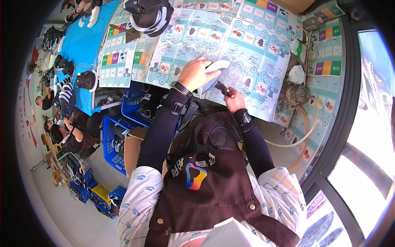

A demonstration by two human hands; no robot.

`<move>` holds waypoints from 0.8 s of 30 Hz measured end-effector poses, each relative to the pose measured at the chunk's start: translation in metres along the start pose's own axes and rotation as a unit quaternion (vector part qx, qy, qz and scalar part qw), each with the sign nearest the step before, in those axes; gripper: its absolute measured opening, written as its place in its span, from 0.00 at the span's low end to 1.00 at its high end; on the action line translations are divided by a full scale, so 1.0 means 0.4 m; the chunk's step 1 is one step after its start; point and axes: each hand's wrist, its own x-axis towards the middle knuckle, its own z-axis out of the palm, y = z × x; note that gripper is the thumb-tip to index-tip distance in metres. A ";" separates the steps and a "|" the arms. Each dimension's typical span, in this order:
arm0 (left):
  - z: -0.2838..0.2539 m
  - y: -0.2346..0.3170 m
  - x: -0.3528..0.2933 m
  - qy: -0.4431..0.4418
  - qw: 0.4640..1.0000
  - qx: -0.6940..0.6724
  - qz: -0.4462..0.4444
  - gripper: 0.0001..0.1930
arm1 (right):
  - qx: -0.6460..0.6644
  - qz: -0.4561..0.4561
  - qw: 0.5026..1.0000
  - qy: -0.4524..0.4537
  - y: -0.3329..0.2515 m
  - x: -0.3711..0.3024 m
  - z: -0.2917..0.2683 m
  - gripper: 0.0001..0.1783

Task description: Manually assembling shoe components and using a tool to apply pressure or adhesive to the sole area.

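My left hand (194, 75) is closed round a white, curved shoe sole (218, 66), held just above the near edge of the worktable (234, 49). One end of the sole sticks out to the right past my thumb and the other runs down below the hand. To the right and slightly nearer, my right hand (235, 100) grips a small black tool (222, 88) with a narrow body. The tool points up and left toward the sole, and a gap shows between them. Its exact kind cannot be made out.
Black shoes with white soles (150, 18) sit at the table's far left. A stained pot (297, 94) stands at right, near an orange hose (305, 123) and a pale hose (288, 145). Blue baskets (113, 144) hold shoes at left. Co-workers sit beyond, along a blue-covered table (82, 45).
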 end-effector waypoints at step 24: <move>0.001 0.002 -0.009 -0.003 1.000 0.026 0.005 0.17 | 0.018 -0.004 0.999 -0.038 -0.006 0.001 0.014 0.17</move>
